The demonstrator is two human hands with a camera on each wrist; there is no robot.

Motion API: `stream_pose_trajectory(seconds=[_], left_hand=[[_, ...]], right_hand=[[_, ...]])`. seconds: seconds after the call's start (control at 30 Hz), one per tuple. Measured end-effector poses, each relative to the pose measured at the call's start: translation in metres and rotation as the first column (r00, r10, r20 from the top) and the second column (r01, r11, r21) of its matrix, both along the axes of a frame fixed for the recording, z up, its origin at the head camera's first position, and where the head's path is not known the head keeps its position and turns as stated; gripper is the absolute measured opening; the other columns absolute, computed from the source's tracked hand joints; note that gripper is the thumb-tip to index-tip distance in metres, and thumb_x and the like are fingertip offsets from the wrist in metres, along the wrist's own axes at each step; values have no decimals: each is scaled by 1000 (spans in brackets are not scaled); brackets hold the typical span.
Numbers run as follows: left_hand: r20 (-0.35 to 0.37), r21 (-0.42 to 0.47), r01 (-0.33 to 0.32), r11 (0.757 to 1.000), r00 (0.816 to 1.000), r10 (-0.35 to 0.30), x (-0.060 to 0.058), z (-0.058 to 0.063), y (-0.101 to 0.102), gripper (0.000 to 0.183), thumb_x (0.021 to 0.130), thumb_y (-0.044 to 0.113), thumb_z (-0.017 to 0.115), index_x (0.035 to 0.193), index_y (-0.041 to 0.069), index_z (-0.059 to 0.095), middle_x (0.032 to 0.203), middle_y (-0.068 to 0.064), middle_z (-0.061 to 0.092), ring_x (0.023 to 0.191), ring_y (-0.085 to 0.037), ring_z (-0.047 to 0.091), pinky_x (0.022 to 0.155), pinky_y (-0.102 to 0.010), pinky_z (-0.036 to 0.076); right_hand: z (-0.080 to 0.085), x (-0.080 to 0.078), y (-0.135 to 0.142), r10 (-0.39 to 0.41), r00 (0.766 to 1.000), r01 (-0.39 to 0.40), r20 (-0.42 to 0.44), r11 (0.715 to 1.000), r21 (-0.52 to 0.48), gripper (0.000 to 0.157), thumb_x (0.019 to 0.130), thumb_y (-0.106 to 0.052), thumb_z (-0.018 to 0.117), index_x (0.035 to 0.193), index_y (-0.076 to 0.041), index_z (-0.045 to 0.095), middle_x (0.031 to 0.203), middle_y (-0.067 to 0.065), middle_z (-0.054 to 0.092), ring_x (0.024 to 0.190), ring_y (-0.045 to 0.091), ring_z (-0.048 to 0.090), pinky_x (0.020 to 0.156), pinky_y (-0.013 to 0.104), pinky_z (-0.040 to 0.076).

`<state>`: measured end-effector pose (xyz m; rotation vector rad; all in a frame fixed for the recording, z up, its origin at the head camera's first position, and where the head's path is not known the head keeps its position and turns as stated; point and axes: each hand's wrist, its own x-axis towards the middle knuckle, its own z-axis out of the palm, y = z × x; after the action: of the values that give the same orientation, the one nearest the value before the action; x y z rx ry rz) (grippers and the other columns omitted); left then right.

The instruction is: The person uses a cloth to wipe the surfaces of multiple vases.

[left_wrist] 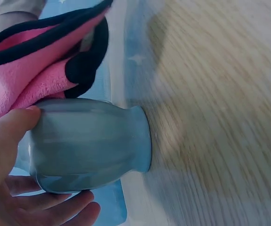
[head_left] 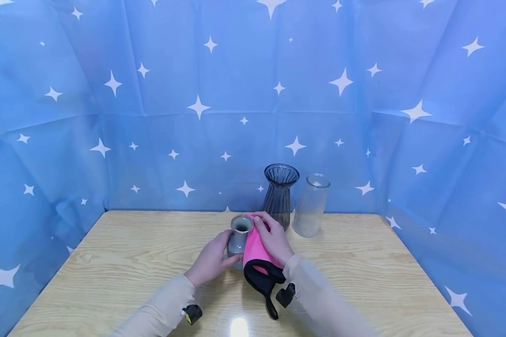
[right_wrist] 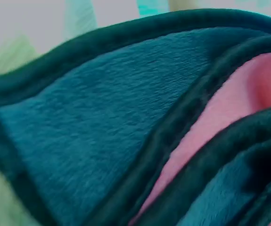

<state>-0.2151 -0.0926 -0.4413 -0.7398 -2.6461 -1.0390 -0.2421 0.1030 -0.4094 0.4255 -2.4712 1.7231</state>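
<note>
A glazed grey vase [head_left: 237, 244] stands upright at the middle of the table, mouth upward. My left hand [head_left: 211, 260] grips it from the left, thumb on the near side and fingers around the far side. In the left wrist view the vase's foot [left_wrist: 142, 139] is close to the tabletop; whether it touches, I cannot tell. My right hand [head_left: 275, 239] holds a pink cloth [head_left: 255, 249] with black trim against the vase's right side, near the rim. The cloth's dark folded end [right_wrist: 102, 108] hangs toward me, and some right fingertips are hidden.
Behind my right hand stands a dark ribbed glass vase [head_left: 279, 196], with a clear glass vase [head_left: 312, 206] to its right. The wooden table [head_left: 122, 262] runs back to a blue curtain [head_left: 236, 131] with white stars.
</note>
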Motion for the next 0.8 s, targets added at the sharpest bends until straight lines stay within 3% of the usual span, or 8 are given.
stream_pose_trajectory(seconds=[0.17,0.27,0.4,0.57,0.7,0.8], left_hand=[[19,2,-13,1000,1000,13,1,0,3,63,86,22,75,135,-5,44,122,-21,57,109,-32,59,91,-44,51],[54,30,-3,1000,999,1,1,1,2,64,86,22,75,135,-4,44,123,-20,57,112,-32,57,94,-44,50],[102,108,35,994,994,-46,-3,0,0,61,84,20,77,133,-2,46,124,-18,57,114,-32,56,96,-46,48],[183,226,70,971,977,-113,-8,-2,-2,58,83,18,78,129,1,47,127,-19,55,115,-34,56,94,-47,49],[215,277,71,958,967,-134,-9,-1,-3,55,82,16,79,125,2,47,126,-20,54,113,-38,57,91,-44,52],[211,293,71,953,968,-137,-9,0,-2,53,81,14,80,121,2,48,124,-19,55,112,-39,57,88,-43,53]], right_hand=[[-9,8,5,82,994,-78,75,996,-43,38,103,-23,46,140,-16,52,140,9,49,129,26,43,106,45,34],[-12,13,9,135,989,-137,64,990,19,49,99,-17,50,147,-14,42,143,15,43,127,30,43,105,48,34],[-16,16,13,154,988,-151,-9,981,123,54,96,-16,55,148,-14,40,136,13,47,116,27,49,99,47,39],[-21,19,17,150,973,-94,-176,952,291,53,93,-15,59,144,-7,45,121,10,55,99,21,54,88,40,47],[-23,26,20,146,943,4,-300,894,448,52,90,-16,61,140,-6,51,109,7,55,78,14,51,67,30,47],[-23,33,21,131,933,67,-336,853,517,52,90,-18,62,140,-10,52,104,4,53,66,10,45,57,26,43]])
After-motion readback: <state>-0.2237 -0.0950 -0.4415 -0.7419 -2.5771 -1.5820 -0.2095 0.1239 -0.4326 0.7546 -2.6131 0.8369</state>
